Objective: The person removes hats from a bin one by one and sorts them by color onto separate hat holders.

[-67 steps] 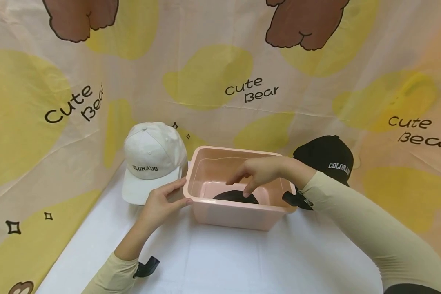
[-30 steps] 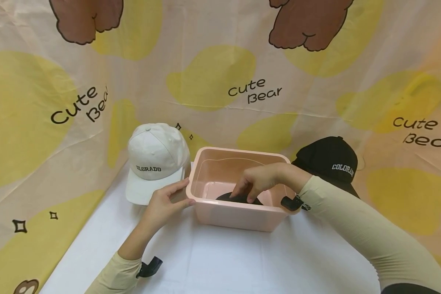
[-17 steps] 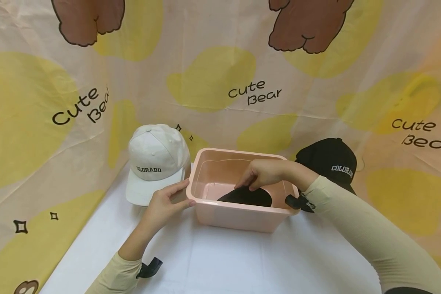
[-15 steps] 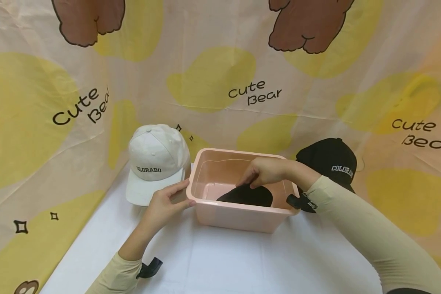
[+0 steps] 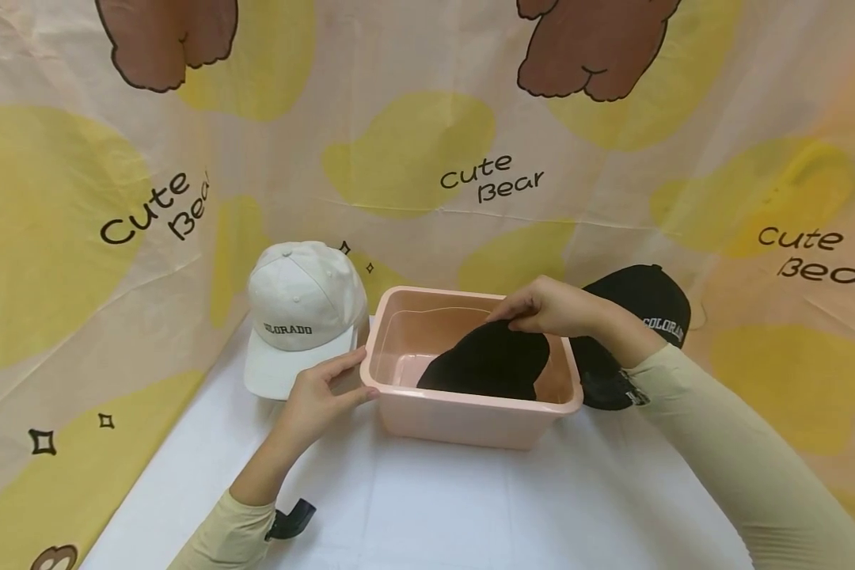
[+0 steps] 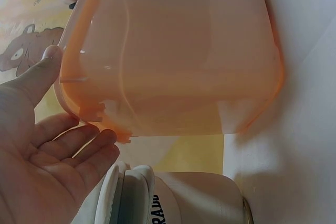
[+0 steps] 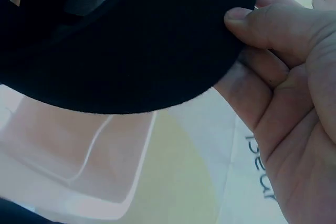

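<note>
A black cap (image 5: 488,364) is tilted up inside the pink plastic bin (image 5: 463,423), its lower part hidden behind the front wall. My right hand (image 5: 559,307) pinches the cap's upper edge above the back right of the bin. In the right wrist view, the thumb of the right hand (image 7: 294,77) lies on the brim of the black cap (image 7: 168,51) with fingers behind it. My left hand (image 5: 322,396) touches the bin's left front corner. In the left wrist view, the left hand (image 6: 47,140) spreads its thumb and nearly straight fingers along the rim.
Left of the bin stands a white cap (image 5: 302,297) lettered COLORADO. Another black cap (image 5: 644,305) sits to the right, partly behind my right forearm. A white cloth (image 5: 435,507) covers the table; a printed bear curtain (image 5: 399,158) hangs behind.
My right hand has reached into the bin, taken hold of the black cap and raised it up and to the right. The left hand stays at the bin's corner.
</note>
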The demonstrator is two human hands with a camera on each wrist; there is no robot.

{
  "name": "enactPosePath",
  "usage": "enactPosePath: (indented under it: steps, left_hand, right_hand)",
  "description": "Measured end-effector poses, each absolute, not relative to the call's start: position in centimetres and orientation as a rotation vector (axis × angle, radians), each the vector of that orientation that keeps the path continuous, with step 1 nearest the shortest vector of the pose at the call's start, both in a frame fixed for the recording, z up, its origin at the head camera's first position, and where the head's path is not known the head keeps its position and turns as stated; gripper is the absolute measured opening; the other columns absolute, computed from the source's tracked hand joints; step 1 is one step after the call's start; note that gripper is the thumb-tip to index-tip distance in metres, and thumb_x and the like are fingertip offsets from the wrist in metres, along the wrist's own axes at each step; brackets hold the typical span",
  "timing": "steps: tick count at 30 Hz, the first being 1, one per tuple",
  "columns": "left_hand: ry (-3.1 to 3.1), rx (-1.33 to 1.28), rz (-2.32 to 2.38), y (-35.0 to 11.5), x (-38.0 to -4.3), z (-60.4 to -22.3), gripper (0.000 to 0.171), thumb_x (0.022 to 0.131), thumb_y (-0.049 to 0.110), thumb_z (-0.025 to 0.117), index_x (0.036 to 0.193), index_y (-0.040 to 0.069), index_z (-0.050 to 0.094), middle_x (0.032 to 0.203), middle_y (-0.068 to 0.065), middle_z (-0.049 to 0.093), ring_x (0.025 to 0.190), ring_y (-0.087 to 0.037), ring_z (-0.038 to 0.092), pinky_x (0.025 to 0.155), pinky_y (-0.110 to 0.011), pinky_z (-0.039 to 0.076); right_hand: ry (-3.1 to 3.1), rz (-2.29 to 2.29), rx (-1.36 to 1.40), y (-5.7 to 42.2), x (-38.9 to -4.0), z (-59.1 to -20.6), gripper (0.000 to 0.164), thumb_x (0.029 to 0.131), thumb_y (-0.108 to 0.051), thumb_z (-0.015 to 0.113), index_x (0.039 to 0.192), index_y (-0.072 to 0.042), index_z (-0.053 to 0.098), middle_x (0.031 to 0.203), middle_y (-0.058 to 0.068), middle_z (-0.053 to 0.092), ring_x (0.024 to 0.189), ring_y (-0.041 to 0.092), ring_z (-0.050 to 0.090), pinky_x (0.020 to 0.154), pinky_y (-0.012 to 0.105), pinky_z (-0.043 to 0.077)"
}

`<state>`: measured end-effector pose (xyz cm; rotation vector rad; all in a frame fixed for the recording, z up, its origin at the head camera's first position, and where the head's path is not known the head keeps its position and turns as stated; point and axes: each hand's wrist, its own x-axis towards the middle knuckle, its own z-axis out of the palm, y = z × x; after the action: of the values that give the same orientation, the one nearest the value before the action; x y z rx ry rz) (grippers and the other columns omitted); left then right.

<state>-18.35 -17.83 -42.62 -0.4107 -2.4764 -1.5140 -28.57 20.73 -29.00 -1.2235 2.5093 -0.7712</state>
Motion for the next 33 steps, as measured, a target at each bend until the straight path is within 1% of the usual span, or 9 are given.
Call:
enactPosePath:
  steps: [2, 5, 9, 15, 23, 26, 28, 30, 33]
  left_hand:
    - [-2.481, -0.406, -1.505, -17.8, -18.3, -42.6, 0.074, 0.074, 0.038, 0.092, 0.138, 0.010, 0.066, 0.140, -0.003, 0.065, 0.134, -0.023, 0.057, 0.110, -0.040, 0.050]
    - [-2.485, -0.401, -1.514, -17.8, -18.3, -42.6, 0.074, 0.075, 0.040, 0.091, 0.138, 0.011, 0.066, 0.140, -0.001, 0.065, 0.135, -0.022, 0.057, 0.111, -0.037, 0.049]
    - [-2.479, -0.398, -1.533, -17.9, -18.2, -42.6, 0.074, 0.075, 0.040, 0.091, 0.138, 0.012, 0.066, 0.140, 0.000, 0.065, 0.135, -0.020, 0.056, 0.111, -0.034, 0.048]
    - [-2.473, -0.403, -1.563, -17.9, -18.1, -42.7, 0.073, 0.075, 0.035, 0.092, 0.138, 0.011, 0.065, 0.141, -0.001, 0.063, 0.135, -0.021, 0.056, 0.110, -0.036, 0.049]
    - [-2.466, -0.412, -1.530, -17.9, -18.2, -42.6, 0.075, 0.075, 0.041, 0.091, 0.138, 0.011, 0.065, 0.140, -0.001, 0.064, 0.135, -0.021, 0.056, 0.111, -0.037, 0.049]
    - [-2.470, -0.408, -1.529, -17.9, -18.2, -42.5, 0.075, 0.075, 0.042, 0.091, 0.138, 0.012, 0.065, 0.140, 0.000, 0.064, 0.136, -0.020, 0.056, 0.111, -0.036, 0.048]
    - [-2.472, -0.408, -1.542, -17.9, -18.2, -42.5, 0.075, 0.075, 0.041, 0.091, 0.139, 0.013, 0.065, 0.140, 0.000, 0.064, 0.136, -0.020, 0.055, 0.111, -0.036, 0.048]
    - [-2.474, -0.406, -1.549, -17.9, -18.2, -42.5, 0.075, 0.074, 0.041, 0.091, 0.139, 0.013, 0.065, 0.141, 0.000, 0.064, 0.136, -0.020, 0.055, 0.111, -0.036, 0.049]
    - [-2.473, -0.408, -1.550, -17.9, -18.1, -42.6, 0.074, 0.075, 0.041, 0.091, 0.139, 0.013, 0.065, 0.141, 0.000, 0.064, 0.136, -0.020, 0.055, 0.111, -0.036, 0.049]
  right_hand:
    - [2.546, -0.797, -1.222, 21.1, -28.4, -28.7, 0.037, 0.093, 0.005, 0.069, 0.121, -0.018, 0.077, 0.116, 0.000, 0.077, 0.108, 0.015, 0.072, 0.088, 0.026, 0.062]
    - [2.615, -0.821, -1.238, 21.8, -28.0, -28.2, 0.036, 0.093, 0.005, 0.070, 0.119, -0.018, 0.078, 0.114, -0.001, 0.077, 0.103, 0.014, 0.072, 0.084, 0.025, 0.062]
    - [2.731, -0.845, -1.276, 22.6, -27.5, -27.6, 0.033, 0.092, 0.003, 0.072, 0.118, -0.017, 0.079, 0.112, -0.001, 0.078, 0.099, 0.012, 0.072, 0.080, 0.019, 0.060]
    - [2.886, -0.908, -1.325, 23.7, -26.6, -27.2, 0.035, 0.090, 0.007, 0.072, 0.118, -0.014, 0.078, 0.110, 0.002, 0.078, 0.097, 0.013, 0.073, 0.077, 0.012, 0.057]
    - [3.013, -1.053, -1.324, 24.0, -25.1, -26.1, 0.038, 0.088, 0.012, 0.071, 0.117, -0.011, 0.078, 0.109, 0.006, 0.078, 0.099, 0.015, 0.074, 0.081, 0.008, 0.056]
    - [3.088, -1.108, -1.278, 24.3, -24.6, -25.8, 0.038, 0.088, 0.012, 0.071, 0.117, -0.012, 0.078, 0.111, 0.007, 0.078, 0.101, 0.010, 0.073, 0.083, 0.006, 0.055]
    - [3.141, -1.161, -1.212, 24.6, -24.4, -25.6, 0.037, 0.089, 0.012, 0.071, 0.117, -0.011, 0.078, 0.112, 0.008, 0.078, 0.101, 0.002, 0.071, 0.082, 0.005, 0.054]
    - [3.185, -1.239, -1.139, 24.8, -24.3, -25.5, 0.035, 0.089, 0.012, 0.070, 0.117, -0.009, 0.078, 0.111, 0.012, 0.077, 0.100, -0.007, 0.068, 0.081, 0.005, 0.053]
    - [3.205, -1.408, -1.077, 25.1, -24.4, -25.4, 0.033, 0.088, 0.015, 0.069, 0.116, -0.002, 0.077, 0.110, 0.017, 0.076, 0.096, -0.012, 0.066, 0.082, 0.005, 0.054]
